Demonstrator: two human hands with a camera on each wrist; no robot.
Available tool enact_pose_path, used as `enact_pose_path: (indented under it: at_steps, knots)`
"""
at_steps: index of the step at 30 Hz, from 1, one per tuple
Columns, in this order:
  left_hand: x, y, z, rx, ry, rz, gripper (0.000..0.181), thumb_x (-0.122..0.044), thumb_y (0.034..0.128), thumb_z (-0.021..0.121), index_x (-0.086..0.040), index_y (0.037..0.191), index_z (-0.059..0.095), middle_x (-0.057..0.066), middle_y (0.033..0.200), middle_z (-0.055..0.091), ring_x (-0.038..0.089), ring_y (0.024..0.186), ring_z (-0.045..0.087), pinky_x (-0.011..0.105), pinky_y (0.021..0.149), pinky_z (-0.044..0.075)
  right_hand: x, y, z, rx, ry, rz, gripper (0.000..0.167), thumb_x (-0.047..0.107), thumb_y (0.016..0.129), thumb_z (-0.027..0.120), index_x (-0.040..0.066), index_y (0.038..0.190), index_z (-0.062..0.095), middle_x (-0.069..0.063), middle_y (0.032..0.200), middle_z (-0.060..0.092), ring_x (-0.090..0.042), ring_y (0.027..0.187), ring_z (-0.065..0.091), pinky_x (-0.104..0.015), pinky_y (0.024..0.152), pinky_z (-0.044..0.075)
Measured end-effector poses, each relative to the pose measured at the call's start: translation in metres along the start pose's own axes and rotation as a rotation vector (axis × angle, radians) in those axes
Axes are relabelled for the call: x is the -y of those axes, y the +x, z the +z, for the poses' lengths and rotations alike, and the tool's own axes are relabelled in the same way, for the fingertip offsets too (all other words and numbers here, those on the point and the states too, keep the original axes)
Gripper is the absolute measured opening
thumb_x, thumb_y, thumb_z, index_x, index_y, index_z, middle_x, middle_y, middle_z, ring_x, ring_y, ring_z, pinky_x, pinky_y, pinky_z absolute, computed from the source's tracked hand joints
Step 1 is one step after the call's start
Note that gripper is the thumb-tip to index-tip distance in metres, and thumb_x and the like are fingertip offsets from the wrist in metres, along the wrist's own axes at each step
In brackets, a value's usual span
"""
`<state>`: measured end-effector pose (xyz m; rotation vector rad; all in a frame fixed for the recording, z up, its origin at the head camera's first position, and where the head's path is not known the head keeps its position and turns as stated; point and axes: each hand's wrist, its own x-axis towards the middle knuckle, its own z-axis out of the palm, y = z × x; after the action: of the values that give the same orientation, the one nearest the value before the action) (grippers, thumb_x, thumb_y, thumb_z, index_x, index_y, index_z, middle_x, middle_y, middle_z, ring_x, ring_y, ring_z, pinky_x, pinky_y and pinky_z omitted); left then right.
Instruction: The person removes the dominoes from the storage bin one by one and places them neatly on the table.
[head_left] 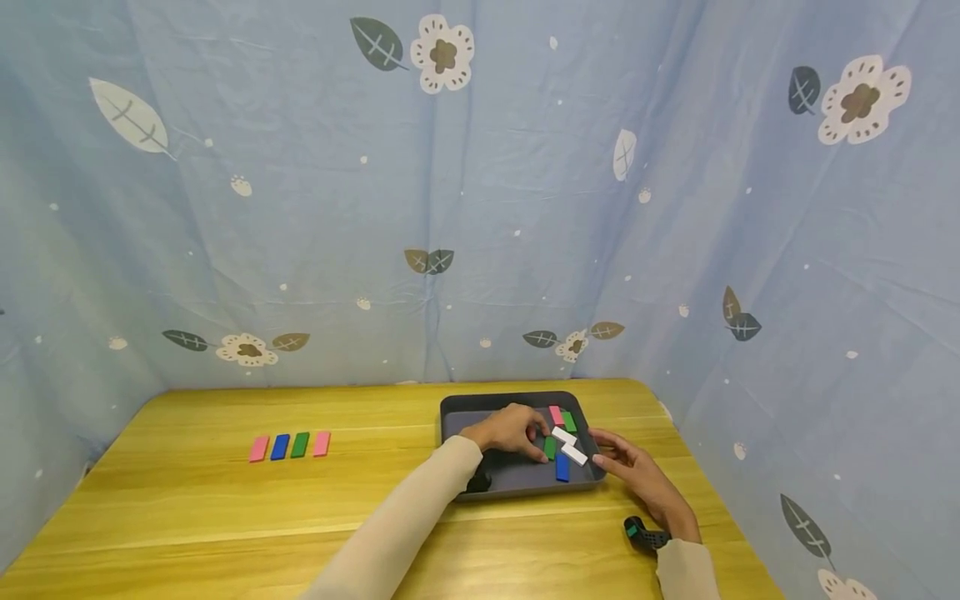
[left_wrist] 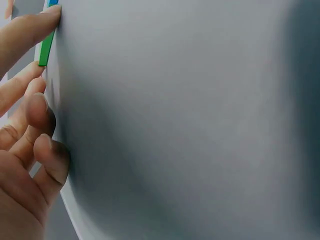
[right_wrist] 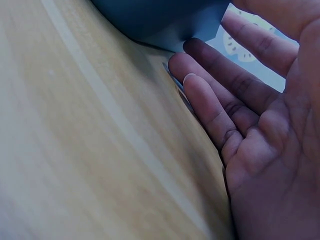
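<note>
Green block [head_left: 550,448] lies inside dark tray [head_left: 525,477]; left hand [head_left: 513,429] pinches it between thumb and finger, white block [head_left: 574,453] near; right hand [head_left: 633,471] (fingers loosely extended) at tray's right rim.

A blue curtain [head_left: 300,167] hung across the top of the frame and down both sides. A white flower [head_left: 442,55] showed at top centre, a second flower [head_left: 862,101] at upper right and a pale leaf [head_left: 130,116] at upper left. A yellow wooden table [head_left: 202,508], streaked with grain, spanned the lower frame.
</note>
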<state>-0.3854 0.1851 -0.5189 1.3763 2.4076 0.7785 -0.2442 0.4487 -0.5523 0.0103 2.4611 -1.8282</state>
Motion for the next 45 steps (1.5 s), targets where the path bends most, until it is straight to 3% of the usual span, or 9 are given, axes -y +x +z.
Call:
enact_pose_path:
  at_steps: [4, 9, 21, 34, 40, 45]
  knots:
    - [0.001, -0.004, -0.006, 0.012, -0.01, -0.017, 0.036, -0.033, 0.0815, 0.09, -0.016, 0.11, 0.076, -0.007, 0.081, 0.063, 0.006, 0.07, 0.053, 0.019, 0.066, 0.045, 0.002, 0.001, 0.001, 0.019, -0.03, -0.025, 0.057, 0.031, 0.102, 0.067, 0.02, 0.155, 0.048, -0.015, 0.155, 0.043, -0.03, 0.124, 0.054, -0.037, 0.1, 0.047]
    - [-0.002, -0.013, -0.018, -0.004, -0.022, -0.03, 0.036, -0.031, 0.0826, 0.09, -0.014, 0.111, 0.075, -0.007, 0.081, 0.062, 0.006, 0.07, 0.053, 0.02, 0.066, 0.046, 0.002, 0.002, 0.003, 0.015, -0.05, -0.009, 0.056, 0.031, 0.101, 0.068, 0.024, 0.154, 0.05, -0.01, 0.156, 0.043, -0.028, 0.125, 0.053, -0.036, 0.099, 0.047]
    - [0.001, -0.034, -0.049, -0.051, -0.077, -0.011, 0.041, -0.031, 0.0849, 0.088, -0.013, 0.118, 0.073, -0.007, 0.083, 0.064, 0.008, 0.076, 0.058, 0.024, 0.074, 0.048, 0.001, 0.0, 0.002, 0.005, -0.056, 0.004, 0.057, 0.034, 0.101, 0.068, 0.026, 0.154, 0.049, -0.011, 0.156, 0.043, -0.03, 0.128, 0.052, -0.038, 0.103, 0.045]
    - [0.007, -0.067, -0.077, -0.092, -0.082, 0.012, 0.043, -0.028, 0.0864, 0.086, -0.011, 0.123, 0.071, -0.005, 0.083, 0.064, 0.008, 0.075, 0.057, 0.024, 0.073, 0.048, 0.002, -0.001, 0.001, 0.011, -0.063, 0.003, 0.059, 0.035, 0.101, 0.067, 0.023, 0.155, 0.048, -0.011, 0.157, 0.042, -0.03, 0.126, 0.051, -0.04, 0.102, 0.045]
    - [0.013, -0.083, -0.086, -0.11, -0.086, 0.033, 0.044, -0.027, 0.0875, 0.085, -0.01, 0.125, 0.07, -0.004, 0.083, 0.063, 0.009, 0.073, 0.055, 0.025, 0.072, 0.047, 0.001, -0.002, -0.001, 0.011, -0.072, 0.005, 0.059, 0.036, 0.101, 0.067, 0.023, 0.155, 0.047, -0.011, 0.157, 0.042, -0.031, 0.128, 0.051, -0.041, 0.103, 0.044]
    - [0.021, -0.098, -0.091, -0.137, -0.079, 0.016, 0.043, -0.026, 0.087, 0.086, -0.01, 0.124, 0.071, -0.004, 0.083, 0.062, 0.009, 0.071, 0.053, 0.025, 0.07, 0.046, 0.003, -0.001, 0.0, 0.012, -0.08, 0.01, 0.06, 0.036, 0.101, 0.068, 0.022, 0.155, 0.047, -0.011, 0.158, 0.041, -0.03, 0.128, 0.052, -0.042, 0.104, 0.044]
